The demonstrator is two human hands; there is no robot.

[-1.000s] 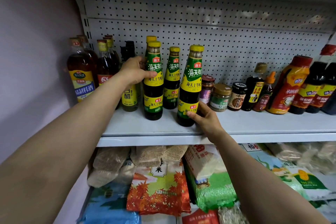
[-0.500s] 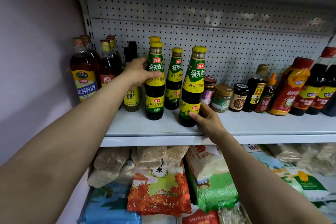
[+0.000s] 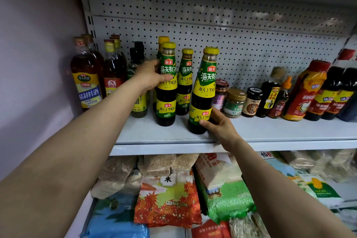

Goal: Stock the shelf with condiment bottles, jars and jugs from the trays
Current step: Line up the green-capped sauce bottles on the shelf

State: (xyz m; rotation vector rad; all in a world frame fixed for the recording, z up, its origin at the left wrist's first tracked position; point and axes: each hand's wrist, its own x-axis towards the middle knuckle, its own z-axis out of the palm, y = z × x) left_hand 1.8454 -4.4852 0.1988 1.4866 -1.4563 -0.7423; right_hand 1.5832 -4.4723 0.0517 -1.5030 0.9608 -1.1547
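I am looking at the shelf point(image 3: 270, 131) running across the middle of the frame, already carrying a full row from left edge to right edge, so I am judging the stocking well along; no trays are showing, so I cannot tell what is left to bring. Below it, bags of grain point(image 3: 168, 199) are filling the lower third. Counting along the row: at upper left, four amber cooking-wine bottles point(image 3: 87, 83), then two black-capped vinegar bottles point(image 3: 138, 102), partly hidden by my arm. At centre, four yellow-capped oyster sauce bottles, one showing only its cap behind the others. My left hand point(image 3: 152, 75) is wrapping its fingers round the upper label of the left front oyster sauce bottle point(image 3: 167, 87), which is standing upright on the shelf. My right hand point(image 3: 218, 125) is gripping the base of the right front oyster sauce bottle point(image 3: 204, 91), thumb across the lower label; it is leaning slightly and sitting near the front lip, so I am judging it as being pushed into line. Right of that, three small jars point(image 3: 234, 102), two small dark bottles point(image 3: 270, 94), one red squeeze bottle point(image 3: 307, 91), then dark red-capped bottles point(image 3: 336, 91) running off frame, number unclear.
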